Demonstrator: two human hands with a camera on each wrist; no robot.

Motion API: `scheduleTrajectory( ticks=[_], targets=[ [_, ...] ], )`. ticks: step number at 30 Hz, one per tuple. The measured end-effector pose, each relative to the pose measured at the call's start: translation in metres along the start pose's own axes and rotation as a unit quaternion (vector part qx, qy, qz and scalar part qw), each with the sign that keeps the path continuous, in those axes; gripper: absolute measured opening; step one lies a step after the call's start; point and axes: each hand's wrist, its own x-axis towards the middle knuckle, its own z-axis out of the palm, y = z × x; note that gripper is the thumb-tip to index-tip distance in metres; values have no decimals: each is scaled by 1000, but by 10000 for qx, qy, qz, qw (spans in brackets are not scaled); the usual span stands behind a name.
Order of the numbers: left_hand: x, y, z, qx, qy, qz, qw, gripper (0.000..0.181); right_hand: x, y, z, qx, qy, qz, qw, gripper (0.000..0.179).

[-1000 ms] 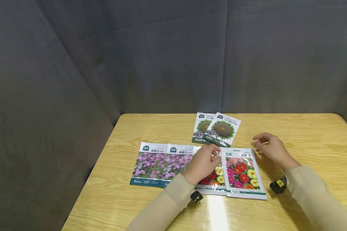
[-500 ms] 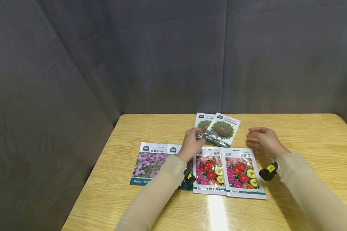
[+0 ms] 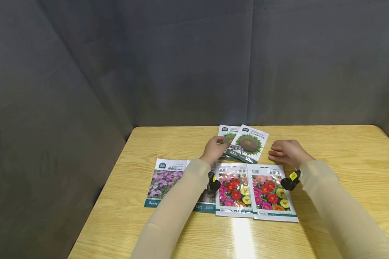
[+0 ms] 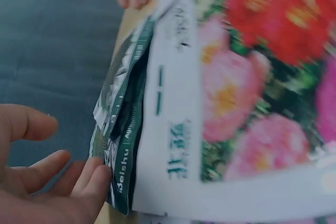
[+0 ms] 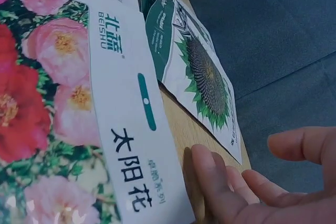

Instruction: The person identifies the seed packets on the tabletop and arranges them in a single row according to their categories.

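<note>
Two sunflower seed packets overlap near the table's back edge: the right one (image 3: 249,144) lies tilted over the left one (image 3: 225,131). My left hand (image 3: 213,149) is at the left packet's lower left side, its fingertips (image 4: 100,179) right at that packet's green bottom strip, with the thumb held apart. To the right of the upper packet, my right hand (image 3: 288,153) hovers with loosely bent fingers and nothing between them. In the right wrist view its fingers (image 5: 210,169) are close to that packet's top corner.
In front lie two packets with red and yellow flowers, a left one (image 3: 235,190) and a right one (image 3: 272,196). Further left are two purple-flower packets (image 3: 165,181), one partly hidden under my left sleeve (image 3: 175,201). A grey curtain (image 3: 181,64) hangs behind the wooden table (image 3: 343,144).
My left hand has moved up and left from over the red-flower packet to the sunflower packets. My right hand has come left and slightly up towards them. The packets stay put.
</note>
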Motion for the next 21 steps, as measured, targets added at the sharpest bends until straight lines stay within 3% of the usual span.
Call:
scheduleTrajectory(
  ticks=[4, 12, 15, 21],
  targets=[
    [2, 1, 0, -363, -156, -178, 9991, 45, 2, -3, 8, 124, 89, 176, 9997, 29],
    [8, 5, 6, 26, -265, -470, 9985, 42, 7, -8, 30, 321, 341, 131, 9988, 15],
    [10, 3, 8, 53, -292, -524, 9982, 40, 7, -9, 34, 293, 535, 168, 9980, 20],
    [12, 1, 12, 326, -284, -373, 9984, 32, 9, -9, 40, 204, 759, 289, 9965, 59]
  ],
)
